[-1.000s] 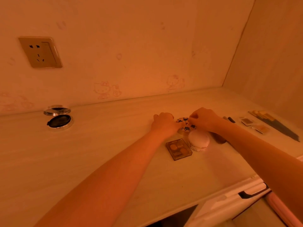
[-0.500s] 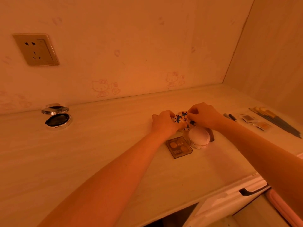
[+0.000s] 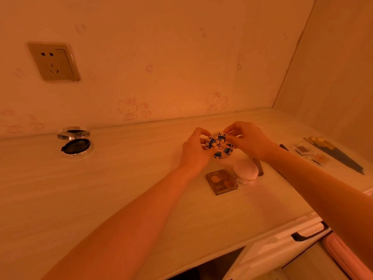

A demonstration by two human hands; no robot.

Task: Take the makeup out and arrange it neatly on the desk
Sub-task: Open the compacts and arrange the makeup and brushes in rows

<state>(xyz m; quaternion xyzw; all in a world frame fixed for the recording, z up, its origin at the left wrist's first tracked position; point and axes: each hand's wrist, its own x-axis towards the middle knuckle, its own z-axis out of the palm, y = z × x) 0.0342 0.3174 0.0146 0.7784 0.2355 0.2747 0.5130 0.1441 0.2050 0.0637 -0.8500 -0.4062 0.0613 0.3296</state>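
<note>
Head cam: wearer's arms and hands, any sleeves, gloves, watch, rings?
Nothing worn shows: the left forearm and right forearm are bare to the frame edge, no sleeve. The left hand and right hand are ungloved, with no watch, bracelet or ring visible; dim orange light could hide a thin band.

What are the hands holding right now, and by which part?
Both hold the round blue-patterned case. The left hand grips its left rim, and the right hand pinches its upper right rim.

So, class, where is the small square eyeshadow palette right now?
In the head view, the square eyeshadow palette lies flat on the desk right of centre, just left of the round white jar.
</note>
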